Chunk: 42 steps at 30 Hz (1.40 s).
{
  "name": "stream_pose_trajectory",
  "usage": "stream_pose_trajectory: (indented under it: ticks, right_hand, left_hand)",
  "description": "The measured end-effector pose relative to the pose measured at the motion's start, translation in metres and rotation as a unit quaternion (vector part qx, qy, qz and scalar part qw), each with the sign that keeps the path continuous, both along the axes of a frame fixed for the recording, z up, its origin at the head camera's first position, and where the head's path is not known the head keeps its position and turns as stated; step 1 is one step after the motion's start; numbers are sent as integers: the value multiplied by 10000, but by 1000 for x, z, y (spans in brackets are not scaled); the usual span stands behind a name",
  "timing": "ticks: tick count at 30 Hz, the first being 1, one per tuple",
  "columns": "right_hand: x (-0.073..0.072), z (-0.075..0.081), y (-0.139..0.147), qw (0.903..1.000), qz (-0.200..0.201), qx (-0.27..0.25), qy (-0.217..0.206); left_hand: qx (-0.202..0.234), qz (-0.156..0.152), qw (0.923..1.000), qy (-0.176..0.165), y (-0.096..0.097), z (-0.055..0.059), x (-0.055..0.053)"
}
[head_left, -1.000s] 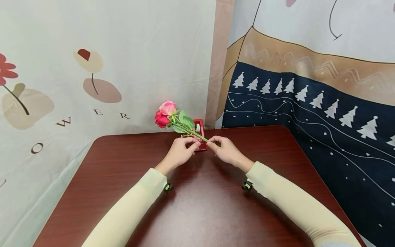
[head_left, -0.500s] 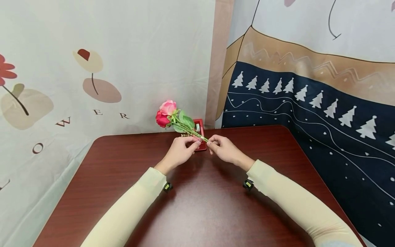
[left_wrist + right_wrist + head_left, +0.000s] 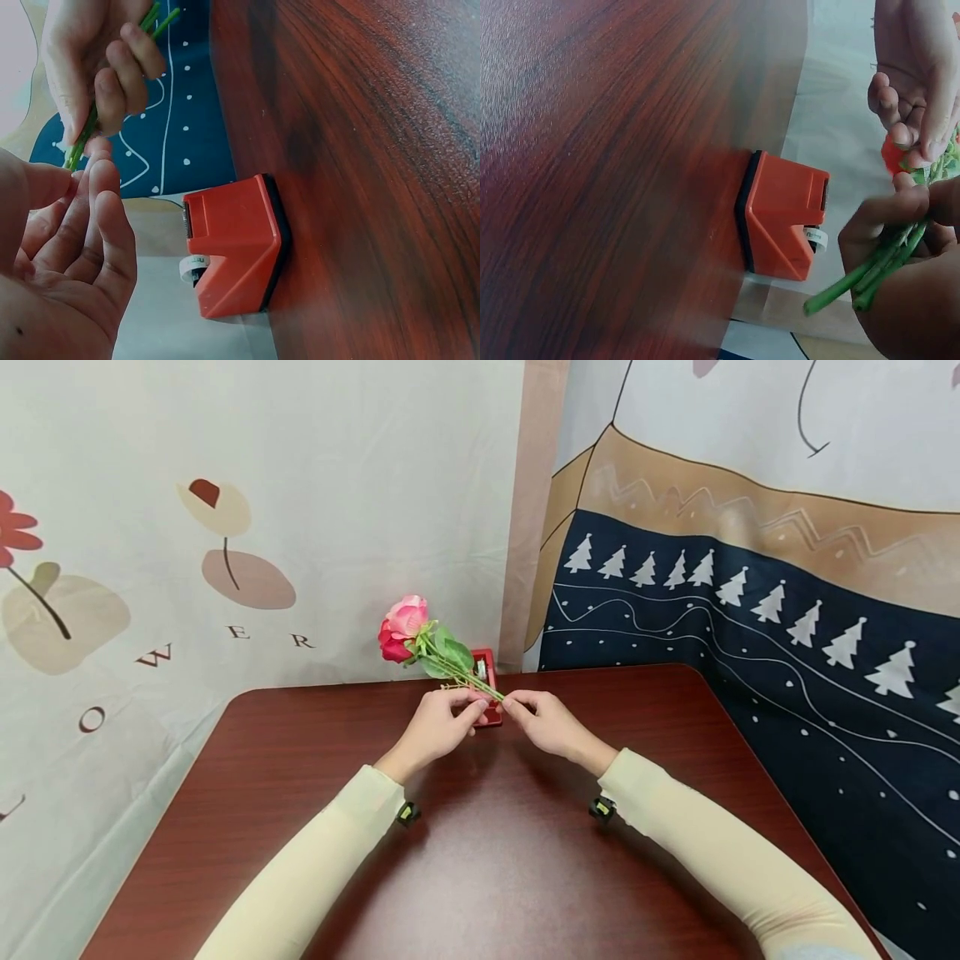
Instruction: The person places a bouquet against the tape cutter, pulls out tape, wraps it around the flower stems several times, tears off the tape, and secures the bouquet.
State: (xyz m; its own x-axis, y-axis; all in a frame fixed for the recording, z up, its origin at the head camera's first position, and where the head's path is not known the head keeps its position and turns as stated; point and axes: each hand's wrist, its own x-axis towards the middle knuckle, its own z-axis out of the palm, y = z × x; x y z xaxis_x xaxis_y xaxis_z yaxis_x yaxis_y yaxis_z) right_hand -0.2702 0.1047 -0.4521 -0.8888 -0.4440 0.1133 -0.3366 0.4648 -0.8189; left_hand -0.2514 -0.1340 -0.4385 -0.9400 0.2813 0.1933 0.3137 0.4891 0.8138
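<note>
Above the far part of the table, both hands hold artificial roses, one pink [image 3: 408, 615] and one red [image 3: 394, 647], with green leaves [image 3: 455, 652]. My left hand [image 3: 438, 727] pinches the stems [image 3: 870, 281] between thumb and fingertips on the flower side. Closer to the cut ends, my right hand [image 3: 555, 727] grips them, its fingers curled round the stems in both wrist views. The blooms point up and to the left, with the red one partly behind the pink. Just behind and below the hands stands a red tape dispenser [image 3: 236, 225] with a white roll [image 3: 193, 268].
The dark red-brown wooden table [image 3: 480, 860] has rounded far corners. A pale curtain [image 3: 337, 527] with printed flowers hangs right behind it. To the right is a dark blue cloth [image 3: 637, 635] with white trees.
The rose heads have risen slightly and turned, so the pink bloom covers more of the red one. The right fingers have shifted a little on the stems; the left hand stays nearly still.
</note>
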Motion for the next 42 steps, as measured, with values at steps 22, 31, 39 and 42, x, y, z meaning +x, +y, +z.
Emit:
stream_pose_trajectory:
  ticks: [22, 31, 39, 42]
  right_hand:
    - [3, -2, -1, 9994, -274, 73, 212]
    - [2, 1, -1, 9994, -310, -148, -32]
    - [5, 3, -1, 9985, -409, -223, -280]
    - [5, 4, -1, 9984, -406, -265, -301]
  left_hand:
    - [19, -12, 10000, -14, -2, 2, 2]
    - [68, 0, 9999, -76, -2, 1, 3]
    - [80, 65, 9999, 14, -2, -2, 1]
    - [121, 59, 9999, 25, -1, 0, 2]
